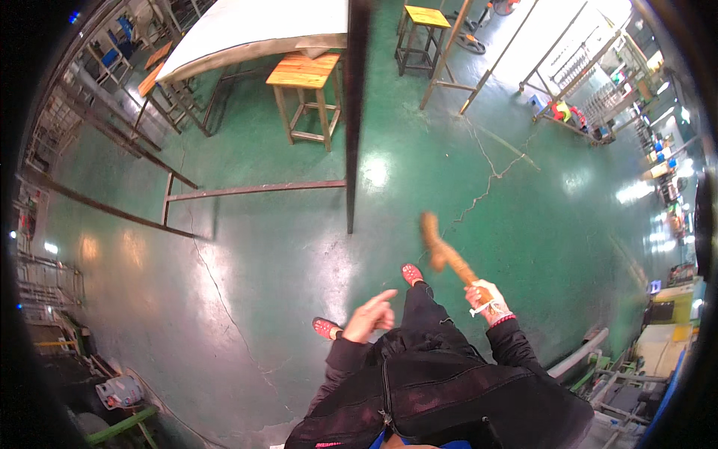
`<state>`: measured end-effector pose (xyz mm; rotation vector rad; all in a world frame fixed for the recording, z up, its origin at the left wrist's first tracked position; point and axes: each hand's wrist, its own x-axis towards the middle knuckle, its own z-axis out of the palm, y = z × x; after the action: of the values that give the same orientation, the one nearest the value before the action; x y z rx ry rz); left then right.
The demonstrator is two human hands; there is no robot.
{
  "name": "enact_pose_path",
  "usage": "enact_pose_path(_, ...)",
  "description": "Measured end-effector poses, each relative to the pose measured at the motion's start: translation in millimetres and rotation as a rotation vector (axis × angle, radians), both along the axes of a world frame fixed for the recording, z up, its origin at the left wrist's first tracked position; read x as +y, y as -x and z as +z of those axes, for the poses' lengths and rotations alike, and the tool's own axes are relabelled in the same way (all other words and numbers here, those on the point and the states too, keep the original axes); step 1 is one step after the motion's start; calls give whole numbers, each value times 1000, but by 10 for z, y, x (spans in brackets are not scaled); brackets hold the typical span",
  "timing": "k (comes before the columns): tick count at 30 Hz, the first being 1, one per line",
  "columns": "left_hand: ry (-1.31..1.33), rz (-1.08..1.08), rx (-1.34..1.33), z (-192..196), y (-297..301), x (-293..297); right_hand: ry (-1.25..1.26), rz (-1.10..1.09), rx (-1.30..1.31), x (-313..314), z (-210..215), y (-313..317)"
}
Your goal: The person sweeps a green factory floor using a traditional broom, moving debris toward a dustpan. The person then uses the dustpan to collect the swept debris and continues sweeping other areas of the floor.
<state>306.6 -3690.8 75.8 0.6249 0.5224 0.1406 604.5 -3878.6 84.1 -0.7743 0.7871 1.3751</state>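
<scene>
My right hand is closed around the lower end of a brown, wood-coloured stick. A short knob juts from the stick's side near its upper end, and it looks a little blurred. White string or tape hangs at my right hand, and a red band circles that wrist. My left hand is in front of my body with nothing in it. Its index finger points forward, apart from the other fingers, which are loosely curled.
A dark metal frame with a tall post stands ahead on the left. Beyond it are a wooden stool and a white-topped table. Another stool and metal racks stand farther right. Machinery lies behind on the left.
</scene>
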Motion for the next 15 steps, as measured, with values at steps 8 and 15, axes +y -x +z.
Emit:
enact_pose_path(8,15,373,1293,-2001,1214,-1276,149,-43,-510,-351,-902,-2884)
enact_pose_path(15,-662,-652,1451,-1247,1398,-2329,907,608,-868,30,-2007,-4650)
